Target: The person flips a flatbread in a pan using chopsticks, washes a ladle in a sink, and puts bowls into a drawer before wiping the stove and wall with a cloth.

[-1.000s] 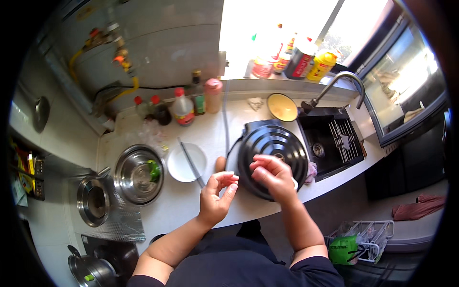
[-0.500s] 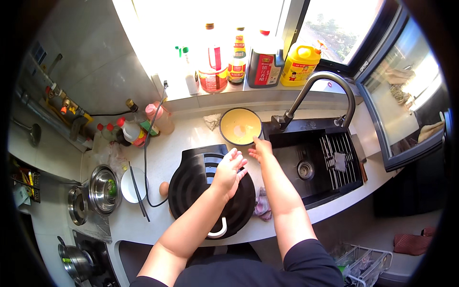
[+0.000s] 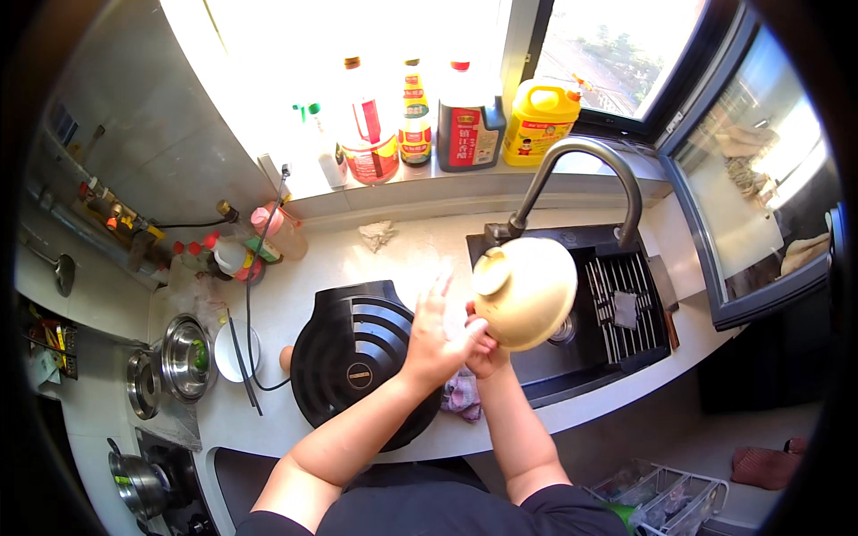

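Toward the left of the table [image 3: 335, 259] sits a shiny metal bowl [image 3: 181, 332], then a white bowl [image 3: 251, 344] with dark chopsticks [image 3: 242, 364] lying across it, and an egg [image 3: 286, 358] just beside a round black cooking appliance [image 3: 357, 375]. The left hand [image 3: 438, 335] is raised over the right side of that appliance, fingers spread and pointing away from the body, thumb reaching across to the right hand and the bowl; whether it bears any of the weight I cannot tell. Just to its right, the right hand [image 3: 487, 353] has its fingers curled round the lower left edge of a pale yellow bowl [image 3: 536, 295], gripping it. This bowl is in the air above the near left part of the black sink [image 3: 563, 381], tipped well over so that its underside and round foot [image 3: 492, 271] show and its inside is hidden. It looks like glazed pottery: stiff, moderately heavy for its size, smooth, likely slippery if wet, and liable to chip or crack against the hard tap [image 3: 617, 159] or the sink edge. The wall flares wide from a small foot, so a one-sided hold would let it twist; the surest grip seems to be fingers under the rim with a thumb on the outer wall, the other palm steadying the foot.
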`<state>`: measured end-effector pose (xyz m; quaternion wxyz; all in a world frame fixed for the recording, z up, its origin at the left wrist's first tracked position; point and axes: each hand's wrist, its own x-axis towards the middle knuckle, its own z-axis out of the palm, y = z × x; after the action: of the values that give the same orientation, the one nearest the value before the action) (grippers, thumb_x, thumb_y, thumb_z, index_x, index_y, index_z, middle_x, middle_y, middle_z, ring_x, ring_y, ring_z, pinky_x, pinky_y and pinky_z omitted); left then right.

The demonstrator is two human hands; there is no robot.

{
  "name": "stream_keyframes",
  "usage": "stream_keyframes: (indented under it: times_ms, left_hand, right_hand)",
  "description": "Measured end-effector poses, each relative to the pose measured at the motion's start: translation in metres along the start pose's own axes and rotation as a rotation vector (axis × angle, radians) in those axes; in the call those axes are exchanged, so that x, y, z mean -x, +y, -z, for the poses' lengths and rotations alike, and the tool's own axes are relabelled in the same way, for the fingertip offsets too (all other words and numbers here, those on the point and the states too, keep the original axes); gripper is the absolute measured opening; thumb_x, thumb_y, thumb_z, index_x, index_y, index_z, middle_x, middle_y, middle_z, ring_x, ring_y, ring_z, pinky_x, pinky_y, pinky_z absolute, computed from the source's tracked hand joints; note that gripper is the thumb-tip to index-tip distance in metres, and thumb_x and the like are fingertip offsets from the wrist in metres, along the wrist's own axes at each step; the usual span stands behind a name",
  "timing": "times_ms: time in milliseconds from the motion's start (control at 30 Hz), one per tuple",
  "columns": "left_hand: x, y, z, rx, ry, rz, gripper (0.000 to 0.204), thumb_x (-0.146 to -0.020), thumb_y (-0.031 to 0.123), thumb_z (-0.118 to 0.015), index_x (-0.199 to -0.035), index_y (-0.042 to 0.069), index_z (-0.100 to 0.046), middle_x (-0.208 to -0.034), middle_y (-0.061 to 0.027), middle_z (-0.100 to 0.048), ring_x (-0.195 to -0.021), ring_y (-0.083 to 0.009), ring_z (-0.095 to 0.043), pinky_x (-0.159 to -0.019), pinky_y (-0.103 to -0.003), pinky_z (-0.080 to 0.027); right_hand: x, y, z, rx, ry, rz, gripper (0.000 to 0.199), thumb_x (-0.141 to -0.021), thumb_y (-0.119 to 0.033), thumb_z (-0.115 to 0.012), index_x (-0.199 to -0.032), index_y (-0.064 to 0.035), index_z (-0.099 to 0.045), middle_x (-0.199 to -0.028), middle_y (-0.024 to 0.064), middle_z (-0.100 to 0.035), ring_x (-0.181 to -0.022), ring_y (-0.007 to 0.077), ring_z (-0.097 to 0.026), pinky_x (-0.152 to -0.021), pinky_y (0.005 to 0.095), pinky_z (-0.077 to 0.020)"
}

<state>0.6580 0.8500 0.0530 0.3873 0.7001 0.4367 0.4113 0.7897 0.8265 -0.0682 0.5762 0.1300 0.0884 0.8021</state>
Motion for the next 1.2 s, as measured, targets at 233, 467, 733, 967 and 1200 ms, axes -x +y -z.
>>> stream_keyframes:
  times_ms: [233,467,733,967,1200]
  left_hand:
    - [0.024,0.028,-0.021,0.088,-0.126,-0.162,0.082,-0.072,0.021,-0.076,-0.139,-0.003,-0.034,-0.14,-0.0283,-0.035,-0.134,-0.0394,-0.032,-0.109,-0.043,-0.027]
    - [0.051,0.035,0.014,0.135,-0.085,-0.214,0.08,-0.073,0.02,-0.075,-0.14,-0.001,-0.034,-0.14,-0.0263,-0.035,-0.133,-0.0389,-0.033,-0.109,-0.042,-0.029]
    - [0.123,0.019,0.143,0.213,0.197,-0.284,0.085,-0.076,0.027,-0.076,-0.142,0.001,-0.028,-0.145,-0.0202,-0.028,-0.126,-0.0309,-0.041,-0.103,-0.04,-0.036]
    - [0.257,-0.061,0.303,0.47,0.561,0.035,0.063,-0.083,0.026,-0.07,-0.131,0.0,-0.039,-0.123,-0.012,-0.05,-0.104,-0.019,-0.054,-0.09,-0.03,-0.044]
    - [0.406,-0.142,0.399,0.964,1.085,0.682,0.035,-0.084,0.005,-0.049,-0.118,0.0,-0.051,-0.108,-0.0123,-0.06,-0.089,-0.0245,-0.063,-0.071,-0.038,-0.055]
  right_hand:
    - [0.037,0.009,0.001,-0.19,-0.251,0.008,0.039,-0.098,-0.019,-0.042,-0.128,0.0056,-0.044,-0.103,0.019,-0.063,-0.058,0.0148,-0.059,-0.051,0.0236,-0.0485]
    - [0.042,0.004,-0.037,-0.057,-0.296,0.169,0.046,-0.097,-0.021,-0.042,-0.133,0.0069,-0.039,-0.106,0.0261,-0.062,-0.051,0.0116,-0.056,-0.046,0.0201,-0.0479]
    - [0.005,0.185,-0.083,1.01,0.291,0.313,0.032,-0.091,-0.011,-0.051,-0.119,0.005,-0.051,-0.108,0.0221,-0.061,-0.073,0.0158,-0.062,-0.064,0.0264,-0.0502]
    - [-0.02,0.407,-0.025,1.383,0.466,0.052,0.018,-0.095,-0.01,-0.048,-0.107,0.0032,-0.05,-0.094,0.0143,-0.064,-0.067,0.0196,-0.067,-0.054,0.0276,-0.057]
    - [-0.036,0.53,0.108,1.399,0.6,-0.652,0.048,-0.095,-0.038,-0.053,-0.121,0.0021,-0.049,-0.108,0.0116,-0.06,-0.084,0.0193,-0.064,-0.066,0.0292,-0.053]
